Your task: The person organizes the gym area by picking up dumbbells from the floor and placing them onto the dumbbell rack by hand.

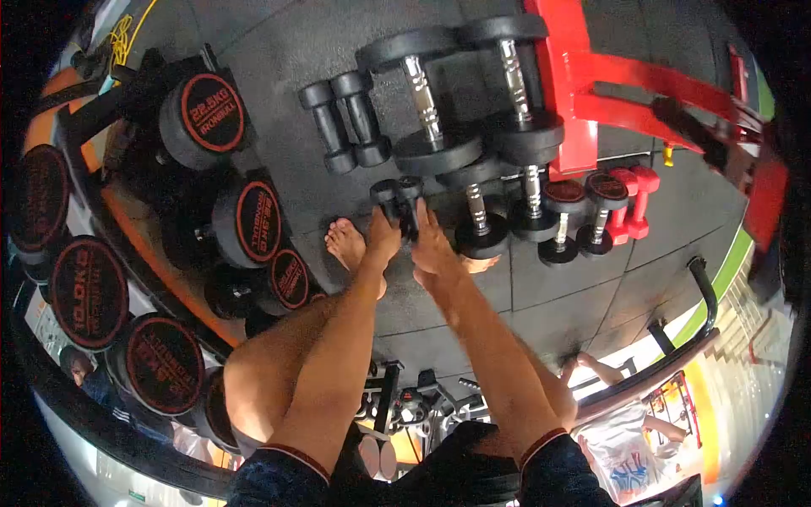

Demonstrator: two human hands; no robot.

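Note:
Both arms reach down to the floor at the centre of the head view. My left hand is closed around a small black dumbbell. My right hand is closed on a second small black dumbbell, side by side with the first. Beyond them lies a pair of small black dumbbells. Large dumbbells with chrome handles lie just right of that pair. My bare foot is left of the hands.
A rack of round-headed dumbbells runs along the left. A red metal frame stands at the upper right, near red dumbbells. Another person in a white shirt is at the lower right. The floor is dark matting.

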